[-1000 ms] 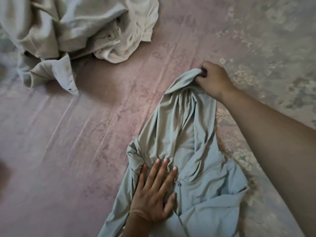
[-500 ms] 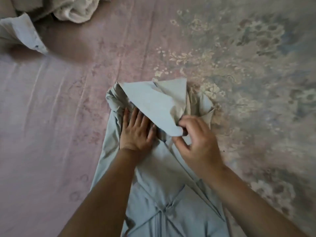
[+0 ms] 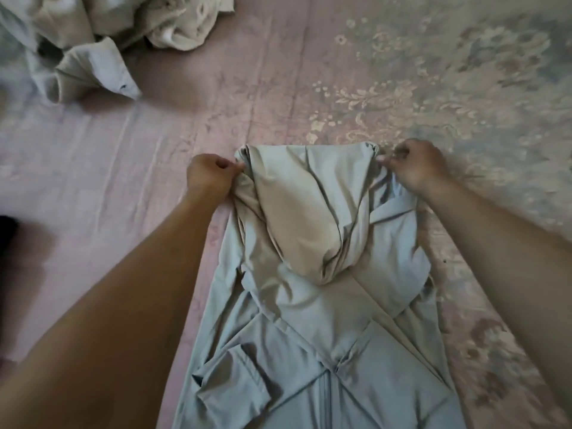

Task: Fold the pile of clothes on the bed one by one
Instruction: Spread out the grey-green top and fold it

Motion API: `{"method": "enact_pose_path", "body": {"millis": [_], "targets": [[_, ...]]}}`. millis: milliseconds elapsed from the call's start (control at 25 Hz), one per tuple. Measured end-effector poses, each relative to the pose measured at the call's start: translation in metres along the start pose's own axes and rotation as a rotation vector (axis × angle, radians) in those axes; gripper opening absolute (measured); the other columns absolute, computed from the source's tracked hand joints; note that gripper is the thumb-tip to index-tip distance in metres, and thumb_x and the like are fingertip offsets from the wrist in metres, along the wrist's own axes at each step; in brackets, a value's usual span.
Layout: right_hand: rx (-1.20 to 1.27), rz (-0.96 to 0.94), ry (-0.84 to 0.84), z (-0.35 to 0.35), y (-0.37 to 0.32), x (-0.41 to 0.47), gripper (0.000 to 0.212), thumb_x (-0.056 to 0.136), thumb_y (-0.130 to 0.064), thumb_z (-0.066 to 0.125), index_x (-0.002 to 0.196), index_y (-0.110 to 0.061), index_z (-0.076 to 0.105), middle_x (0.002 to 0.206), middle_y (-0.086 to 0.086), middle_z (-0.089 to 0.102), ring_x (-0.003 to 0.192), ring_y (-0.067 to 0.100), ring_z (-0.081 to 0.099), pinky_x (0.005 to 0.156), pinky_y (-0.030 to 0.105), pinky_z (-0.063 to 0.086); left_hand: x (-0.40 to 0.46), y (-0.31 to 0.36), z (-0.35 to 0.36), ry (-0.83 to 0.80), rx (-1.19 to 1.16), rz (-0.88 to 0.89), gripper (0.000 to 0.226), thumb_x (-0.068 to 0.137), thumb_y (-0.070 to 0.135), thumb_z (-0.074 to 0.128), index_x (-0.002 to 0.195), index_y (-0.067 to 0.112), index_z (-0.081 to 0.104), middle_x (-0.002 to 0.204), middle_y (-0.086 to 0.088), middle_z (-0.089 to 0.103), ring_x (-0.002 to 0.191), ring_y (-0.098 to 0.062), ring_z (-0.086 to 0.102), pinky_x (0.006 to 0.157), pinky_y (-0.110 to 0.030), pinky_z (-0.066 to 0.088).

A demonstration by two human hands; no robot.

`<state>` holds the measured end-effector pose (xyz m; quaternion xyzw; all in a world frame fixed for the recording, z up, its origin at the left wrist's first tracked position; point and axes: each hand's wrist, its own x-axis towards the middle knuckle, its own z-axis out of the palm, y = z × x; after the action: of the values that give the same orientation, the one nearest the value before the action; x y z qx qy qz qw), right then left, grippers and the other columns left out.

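Pale grey-green hooded garment (image 3: 325, 305) flat on pink floral bedspread (image 3: 402, 88), hood folded down over its back. Left hand (image 3: 213, 176) pinches its top left corner, right hand (image 3: 414, 167) its top right, fingers curled. Crumpled beige clothes pile (image 3: 108, 32) far left.

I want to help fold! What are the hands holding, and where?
Both hold the hoodie at its top edge: the left hand pinches the left corner, the right hand the right corner.
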<state>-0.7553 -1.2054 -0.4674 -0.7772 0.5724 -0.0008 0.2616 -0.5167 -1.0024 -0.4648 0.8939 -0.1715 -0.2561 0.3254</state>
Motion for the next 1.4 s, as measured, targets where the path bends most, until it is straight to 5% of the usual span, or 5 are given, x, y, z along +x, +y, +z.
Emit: {"method": "enact_pose_path", "body": {"millis": [200, 560, 840, 1080, 1400], "targets": [[0.023, 0.006, 0.248, -0.007, 0.004, 0.013, 0.016, 0.093, -0.012, 0.05, 0.093, -0.003, 0.064, 0.105, 0.02, 0.065, 0.098, 0.035, 0.058, 0.075, 0.032, 0.04, 0.038, 0.016, -0.016, 0.357, -0.011, 0.002, 0.014, 0.089, 0.02, 0.061, 0.078, 0.012, 0.061, 0.099, -0.016, 0.068, 0.096, -0.027, 0.063, 0.08, -0.027, 0.045], [-0.003, -0.051, 0.43, 0.006, -0.012, 0.027, 0.022, 0.093, -0.02, 0.052, 0.104, -0.003, 0.062, 0.117, 0.021, 0.055, 0.109, 0.038, 0.05, 0.087, 0.04, 0.038, 0.03, 0.047, 0.01, 0.321, 0.374, 0.403, 0.024, 0.098, 0.015, 0.044, 0.11, -0.002, 0.057, 0.118, -0.023, 0.054, 0.11, -0.036, 0.049, 0.086, -0.037, 0.035], [0.228, 0.215, 0.173, 0.028, -0.046, 0.018, 0.045, 0.094, -0.033, 0.054, 0.057, -0.016, 0.036, 0.057, 0.002, 0.039, 0.071, 0.024, 0.047, 0.057, 0.032, 0.022, 0.018, 0.072, 0.051, 0.078, 0.146, -0.071, 0.025, 0.094, 0.022, 0.056, 0.107, 0.001, 0.062, 0.111, -0.014, 0.065, 0.104, -0.028, 0.06, 0.071, -0.026, 0.034], [0.425, 0.215, 0.354, 0.021, -0.038, -0.017, 0.023, 0.09, -0.022, 0.063, 0.098, -0.001, 0.059, 0.102, 0.017, 0.061, 0.092, 0.027, 0.055, 0.067, 0.019, 0.026, -0.014, 0.061, 0.044, 0.106, -0.047, -0.021, 0.022, 0.093, 0.03, 0.057, 0.093, 0.008, 0.052, 0.079, 0.002, 0.054, 0.075, -0.017, 0.049, 0.056, -0.021, 0.025], [0.375, 0.279, -0.077, 0.051, -0.053, -0.092, 0.033, 0.088, -0.036, 0.063, 0.071, -0.007, 0.064, 0.071, 0.009, 0.063, 0.075, 0.027, 0.058, 0.064, 0.032, 0.038, -0.065, 0.037, 0.072, -0.063, -0.23, -0.316, 0.027, 0.078, 0.033, 0.067, 0.061, 0.015, 0.057, 0.069, -0.012, 0.065, 0.071, -0.034, 0.067, 0.072, -0.049, 0.057]]}}
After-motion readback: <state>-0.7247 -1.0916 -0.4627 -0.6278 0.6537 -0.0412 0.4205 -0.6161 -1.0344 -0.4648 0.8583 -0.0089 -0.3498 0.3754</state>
